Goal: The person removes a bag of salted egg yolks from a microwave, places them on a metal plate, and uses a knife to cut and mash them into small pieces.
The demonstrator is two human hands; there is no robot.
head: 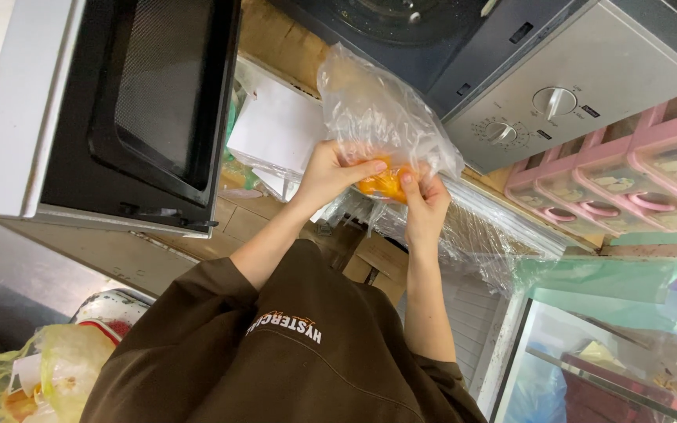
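A: In front of the microwave oven (131, 110), in the head view, what are the two hands doing?

B: Both grip a clear plastic bag (378, 110) from below. The left hand (331, 174) pinches the film with thumb and fingers closed, and the right hand (425, 200) is clenched on it just beside, thumb pressed up against the orange food (385, 186) inside.

A: Why hold it so high?

B: My guess is that it lets the orange pieces settle at the bottom of the bag, right between the two hands, while the loose film balloons upward. The bag hangs in the air, resting on no surface.

A: What stands around it?

B: Behind the bag is a grey appliance (581, 86) with two round dials, and to its right a row of pink drawers (636, 176). White papers (276, 129) lie between the microwave oven and the bag. More crumpled clear film (479, 235) spreads under the right hand.

A: And lower down?

B: At the bottom left a yellowish bag (56, 372) holds something orange, well apart from the hands. The brown sleeves (299, 352) are pushed up, probably to keep the forearms free.
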